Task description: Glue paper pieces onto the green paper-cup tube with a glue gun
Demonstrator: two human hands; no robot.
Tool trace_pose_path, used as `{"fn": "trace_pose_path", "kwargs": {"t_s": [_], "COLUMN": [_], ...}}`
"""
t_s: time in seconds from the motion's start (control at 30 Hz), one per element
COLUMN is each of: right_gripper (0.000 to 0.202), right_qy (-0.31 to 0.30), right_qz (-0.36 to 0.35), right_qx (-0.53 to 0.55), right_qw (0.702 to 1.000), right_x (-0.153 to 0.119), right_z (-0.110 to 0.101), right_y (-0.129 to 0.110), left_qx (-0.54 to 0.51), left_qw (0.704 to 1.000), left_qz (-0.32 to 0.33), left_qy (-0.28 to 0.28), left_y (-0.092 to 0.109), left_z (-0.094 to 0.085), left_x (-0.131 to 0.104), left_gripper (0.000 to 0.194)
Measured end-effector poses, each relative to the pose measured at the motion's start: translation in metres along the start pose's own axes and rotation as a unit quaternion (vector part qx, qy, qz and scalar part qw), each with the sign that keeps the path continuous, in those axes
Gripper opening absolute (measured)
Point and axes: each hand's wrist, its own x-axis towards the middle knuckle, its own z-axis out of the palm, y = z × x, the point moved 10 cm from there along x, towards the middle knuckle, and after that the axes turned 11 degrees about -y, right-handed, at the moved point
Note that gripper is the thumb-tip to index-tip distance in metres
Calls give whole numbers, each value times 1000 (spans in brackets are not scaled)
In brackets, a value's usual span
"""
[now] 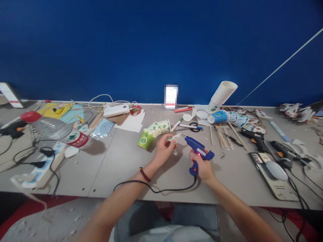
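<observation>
My right hand (pixel 202 165) is wrapped round the grip of a blue hot glue gun (pixel 198 148), whose small red light is lit. The gun's nozzle points left, close to the tip of a small white paper piece (pixel 176 137) with a green mark. My left hand (pixel 165 147) pinches that piece between thumb and fingers; whether nozzle and paper touch, I cannot tell. Just beyond the left hand, green-and-white paper cups (pixel 154 133) lie nested on their side. From the gun's grip a black cord (pixel 164 191) runs left across my left forearm.
Scissors (pixel 193 127), markers (pixel 190 127) and wooden sticks (pixel 222 137) lie behind the gun. A leaning white cup stack (pixel 222 95) and blue cups (pixel 228 117) stand back right. At left are a plastic bottle (pixel 60 131) and power strip (pixel 47 164); at right, a phone (pixel 275 178) with a mouse (pixel 276 170).
</observation>
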Motion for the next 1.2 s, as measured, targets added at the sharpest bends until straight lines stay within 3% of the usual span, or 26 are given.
{"fn": "trace_pose_path", "kwargs": {"t_s": [1.03, 1.2], "right_gripper": [28, 23], "right_qy": [-18, -46], "right_qz": [-10, -53], "right_qx": [21, -10], "right_qw": [1000, 997], "right_x": [0, -3], "right_z": [2, -2], "right_y": [3, 11], "left_qx": [1, 7], "left_qw": [1000, 999], "left_qz": [7, 15], "left_qy": [7, 28], "left_y": [-1, -6], "left_z": [-1, -7], "left_x": [1, 2], "left_gripper": [28, 24]}}
